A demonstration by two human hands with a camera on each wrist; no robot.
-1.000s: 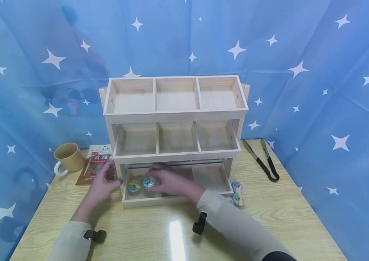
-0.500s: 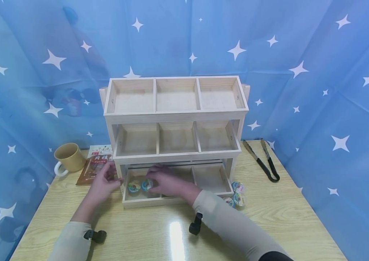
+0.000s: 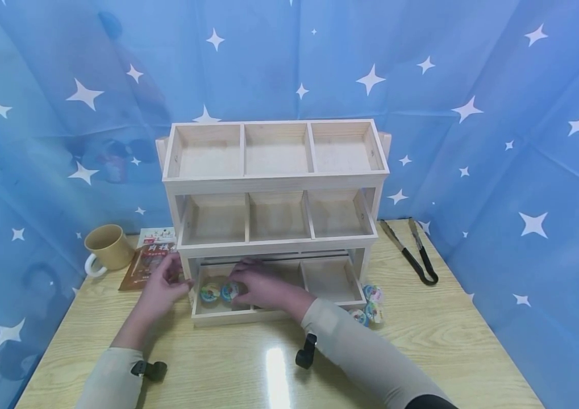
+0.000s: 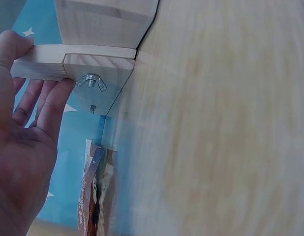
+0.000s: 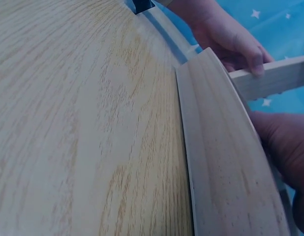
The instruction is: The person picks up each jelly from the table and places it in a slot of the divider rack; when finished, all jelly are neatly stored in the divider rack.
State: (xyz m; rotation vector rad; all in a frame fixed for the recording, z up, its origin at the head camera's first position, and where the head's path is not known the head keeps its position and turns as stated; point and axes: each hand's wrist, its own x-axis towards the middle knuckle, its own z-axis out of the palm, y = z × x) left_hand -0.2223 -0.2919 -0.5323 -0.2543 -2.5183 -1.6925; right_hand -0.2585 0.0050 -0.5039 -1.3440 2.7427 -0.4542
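A pale wooden three-tier shelf (image 3: 279, 248) stands on the table, each tier divided into three compartments. My left hand (image 3: 163, 288) grips its left upright; in the left wrist view the upright (image 4: 41, 61) lies between thumb and fingers, beside a wing nut. My right hand (image 3: 263, 285) reaches into the bottom tier's left compartment. Its fingers pinch a small round cup (image 3: 229, 291) with a bluish printed lid, low in that compartment. A similar cup (image 3: 209, 292) sits just left of it. In the right wrist view, the tray's front board (image 5: 230, 162) hides most of the right hand's fingers.
Several more small cups (image 3: 373, 304) lie at the shelf's right foot. Black-handled tongs (image 3: 419, 255) rest farther right. To the left stand a tan mug (image 3: 109, 247) and a brown printed packet (image 3: 147, 264). A blue starry curtain (image 3: 279, 62) hangs behind.
My right hand has lowered slightly and shifted a little left, bringing its cup down beside the other one. The left hand keeps its place on the upright.
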